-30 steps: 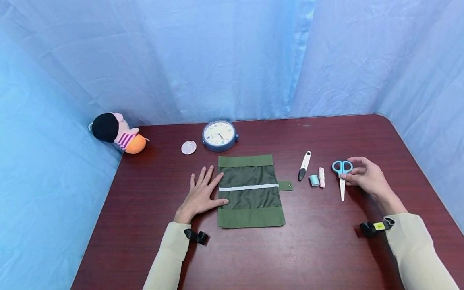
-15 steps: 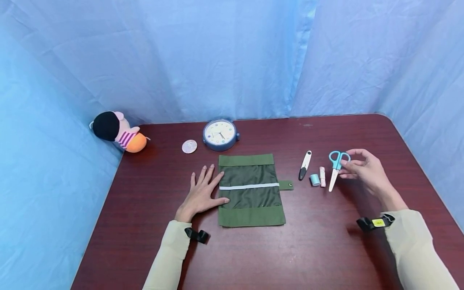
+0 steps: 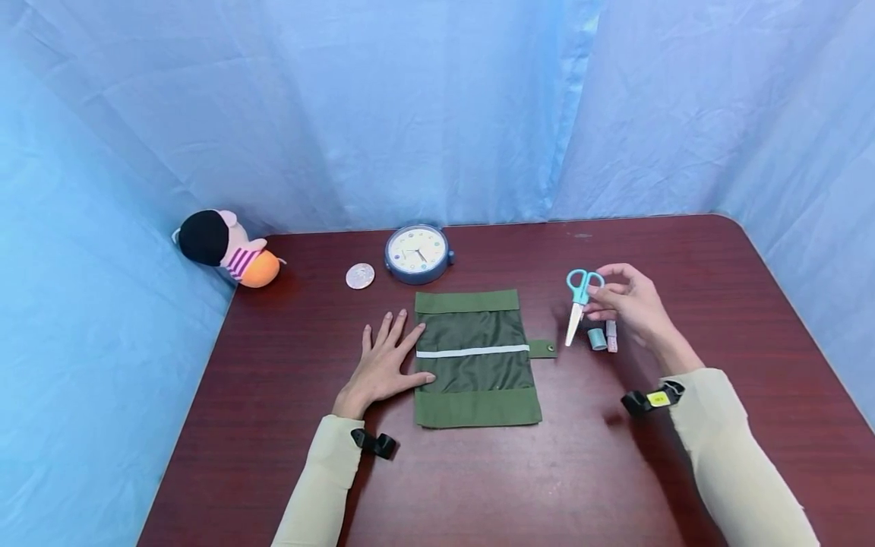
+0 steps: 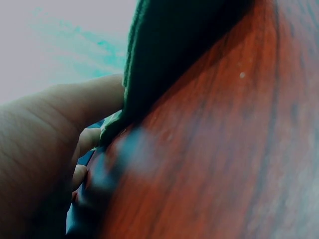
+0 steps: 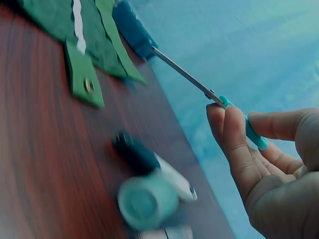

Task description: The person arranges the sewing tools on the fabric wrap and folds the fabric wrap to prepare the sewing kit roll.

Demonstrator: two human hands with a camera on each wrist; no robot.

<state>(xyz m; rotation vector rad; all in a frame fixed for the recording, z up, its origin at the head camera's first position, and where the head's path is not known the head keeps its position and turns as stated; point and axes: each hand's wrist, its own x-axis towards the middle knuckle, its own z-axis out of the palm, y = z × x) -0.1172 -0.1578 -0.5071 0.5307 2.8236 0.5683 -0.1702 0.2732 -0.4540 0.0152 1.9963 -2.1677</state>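
Note:
My right hand [image 3: 632, 305] pinches the turquoise handles of a pair of scissors [image 3: 577, 304] between thumb and fingers. In the right wrist view the scissors [image 5: 184, 73] are seen edge-on, raised above the table with the blades together. My left hand [image 3: 383, 361] lies with fingers spread at the left edge of a green fabric roll-up pouch [image 3: 472, 372], fingertip and thumb on its border. That pouch is spread flat, with a white band across it and a snap tab [image 3: 543, 349] on the right. In the left wrist view the thumb [image 4: 94, 97] meets the pouch's edge.
Below the scissors lie a light-blue thread spool [image 3: 597, 339], a small pink-and-white folded strip [image 3: 611, 338] and a slim black-and-white tool [image 5: 149, 162]. Toward the back are a blue clock [image 3: 418, 254], a shiny round disc [image 3: 360, 276] and a plush toy [image 3: 232, 248]. Blue curtains [image 3: 410, 114] surround the table.
My right hand has lifted the scissors and carried them left, from beyond the pink-and-white strip to over the black-and-white tool. The left hand stays on the pouch edge.

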